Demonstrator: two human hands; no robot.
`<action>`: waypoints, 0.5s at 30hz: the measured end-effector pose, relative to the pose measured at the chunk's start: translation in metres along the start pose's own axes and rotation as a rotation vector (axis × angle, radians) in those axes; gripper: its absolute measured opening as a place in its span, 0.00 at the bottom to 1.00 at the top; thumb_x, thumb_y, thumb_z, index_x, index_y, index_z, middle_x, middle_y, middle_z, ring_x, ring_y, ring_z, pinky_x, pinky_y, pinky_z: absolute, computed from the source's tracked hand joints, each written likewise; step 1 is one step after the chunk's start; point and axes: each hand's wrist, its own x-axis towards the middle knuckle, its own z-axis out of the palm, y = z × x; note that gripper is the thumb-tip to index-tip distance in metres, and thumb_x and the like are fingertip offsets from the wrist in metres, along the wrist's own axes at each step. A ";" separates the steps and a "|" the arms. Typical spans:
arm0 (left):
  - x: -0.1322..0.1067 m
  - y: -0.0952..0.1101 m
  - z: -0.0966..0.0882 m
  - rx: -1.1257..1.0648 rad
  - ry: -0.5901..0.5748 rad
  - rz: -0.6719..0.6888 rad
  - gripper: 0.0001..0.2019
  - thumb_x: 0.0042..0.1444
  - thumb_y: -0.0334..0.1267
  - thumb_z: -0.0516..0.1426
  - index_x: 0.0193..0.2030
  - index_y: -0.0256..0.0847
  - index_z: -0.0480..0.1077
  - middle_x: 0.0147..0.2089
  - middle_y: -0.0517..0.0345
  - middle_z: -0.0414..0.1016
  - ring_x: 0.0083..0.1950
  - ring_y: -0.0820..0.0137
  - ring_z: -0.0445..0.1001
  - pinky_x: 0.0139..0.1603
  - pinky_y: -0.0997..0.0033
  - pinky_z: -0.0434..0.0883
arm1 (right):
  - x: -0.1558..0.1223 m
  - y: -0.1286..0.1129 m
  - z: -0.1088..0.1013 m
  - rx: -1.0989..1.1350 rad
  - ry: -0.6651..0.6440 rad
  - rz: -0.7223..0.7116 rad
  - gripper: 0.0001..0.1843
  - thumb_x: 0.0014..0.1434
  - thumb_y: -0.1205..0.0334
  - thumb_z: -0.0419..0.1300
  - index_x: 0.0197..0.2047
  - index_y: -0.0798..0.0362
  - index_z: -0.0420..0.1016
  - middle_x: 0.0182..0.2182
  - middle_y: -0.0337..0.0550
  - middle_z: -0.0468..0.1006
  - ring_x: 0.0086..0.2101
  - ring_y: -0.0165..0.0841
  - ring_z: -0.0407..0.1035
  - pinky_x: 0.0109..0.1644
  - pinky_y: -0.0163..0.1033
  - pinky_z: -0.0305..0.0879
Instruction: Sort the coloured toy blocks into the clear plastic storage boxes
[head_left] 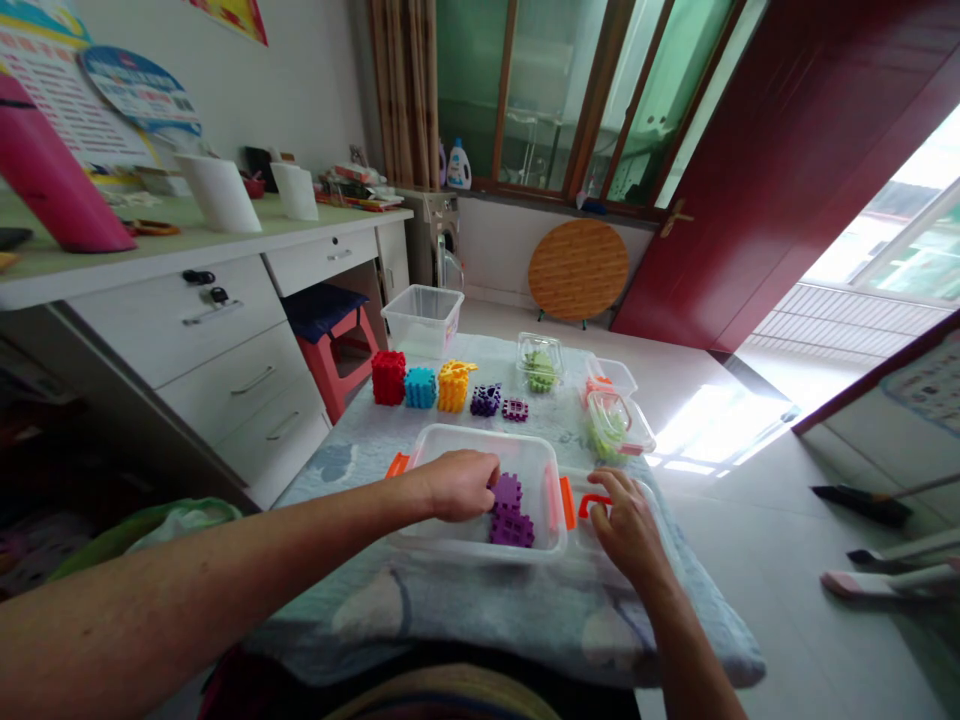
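On the worktop (495, 610), a clear box (517, 453) is set beside a lid (589, 540), over which the fingers of the right hand (630, 528) are parted. The left hand (461, 486) is curled inside the box at two notch-edged purple tiles (512, 531), the nearer latticed; whether its grip is clamped on the other cannot be told.

No legible text, labels or numbers

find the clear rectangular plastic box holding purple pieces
In the head view, the clear box sits just below centre, under the left hand, nearer than the yellow plastic stack.
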 end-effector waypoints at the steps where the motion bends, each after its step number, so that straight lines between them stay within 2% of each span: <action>1: -0.003 0.003 -0.008 0.039 0.022 0.012 0.09 0.51 0.33 0.55 0.38 0.41 0.74 0.39 0.53 0.80 0.42 0.61 0.76 0.37 0.70 0.67 | 0.000 0.001 0.003 0.003 0.007 0.003 0.18 0.51 0.71 0.50 0.43 0.53 0.74 0.45 0.48 0.76 0.48 0.41 0.68 0.55 0.49 0.65; 3: -0.005 0.007 -0.028 0.077 0.083 0.043 0.07 0.52 0.33 0.55 0.33 0.41 0.74 0.35 0.55 0.80 0.37 0.64 0.76 0.33 0.71 0.64 | 0.000 0.002 0.008 0.004 0.038 0.004 0.16 0.52 0.70 0.50 0.40 0.52 0.75 0.45 0.48 0.76 0.47 0.41 0.68 0.55 0.50 0.65; 5: 0.002 0.007 -0.049 0.084 0.186 0.086 0.07 0.54 0.34 0.54 0.33 0.41 0.74 0.34 0.56 0.79 0.35 0.66 0.75 0.32 0.72 0.64 | 0.000 0.003 0.010 0.005 0.076 0.003 0.14 0.54 0.70 0.51 0.39 0.52 0.75 0.45 0.48 0.76 0.48 0.41 0.68 0.55 0.51 0.64; 8: 0.032 0.002 -0.072 0.171 0.315 0.145 0.09 0.54 0.34 0.55 0.39 0.40 0.74 0.39 0.54 0.80 0.40 0.66 0.75 0.38 0.72 0.66 | -0.001 0.002 0.010 0.025 0.096 -0.001 0.12 0.55 0.70 0.51 0.37 0.51 0.75 0.44 0.48 0.76 0.47 0.41 0.68 0.55 0.51 0.64; 11: 0.076 -0.003 -0.078 0.341 0.279 0.218 0.15 0.51 0.33 0.58 0.46 0.40 0.74 0.47 0.49 0.79 0.51 0.59 0.73 0.48 0.67 0.67 | -0.001 0.001 0.009 0.047 0.062 -0.018 0.12 0.56 0.70 0.51 0.36 0.51 0.74 0.43 0.47 0.76 0.46 0.39 0.69 0.54 0.48 0.65; 15: 0.127 -0.005 -0.062 0.463 0.131 0.179 0.15 0.46 0.34 0.62 0.43 0.40 0.75 0.48 0.45 0.78 0.52 0.53 0.73 0.52 0.59 0.67 | -0.001 0.001 0.009 0.051 0.012 -0.023 0.11 0.58 0.70 0.51 0.36 0.51 0.74 0.42 0.47 0.76 0.46 0.39 0.68 0.53 0.48 0.65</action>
